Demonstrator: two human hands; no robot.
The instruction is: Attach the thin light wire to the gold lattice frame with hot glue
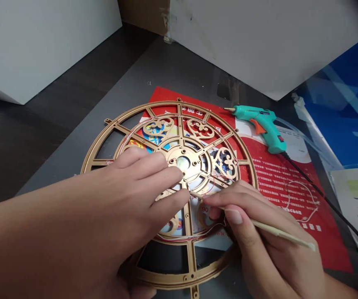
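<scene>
A round gold-coloured wheel frame (191, 253), with spokes and heart-shaped scrollwork, sits in front of me. My left hand (144, 187) lies across its left half, fingers curled together with their tips by the hub; its thumb side reaches down at the lower rim. Between the thumb and fingers of my right hand (260, 232) is a thin wooden stick (278, 233). The stick's pointed end meets a spoke just below the hub, close to my left index fingertip. Thin red and white wires (179, 238) run around the frame's inner ring. My left palm hides part of the wheel.
A teal hot glue gun (264, 124) with an orange trigger rests right of the wheel, its black cord (319, 191) trailing right. Underneath lies a red printed sheet (331, 245) on a dark grey tabletop (119, 89). White box-like panels (244, 37) stand behind; blue material (350, 112) is at right.
</scene>
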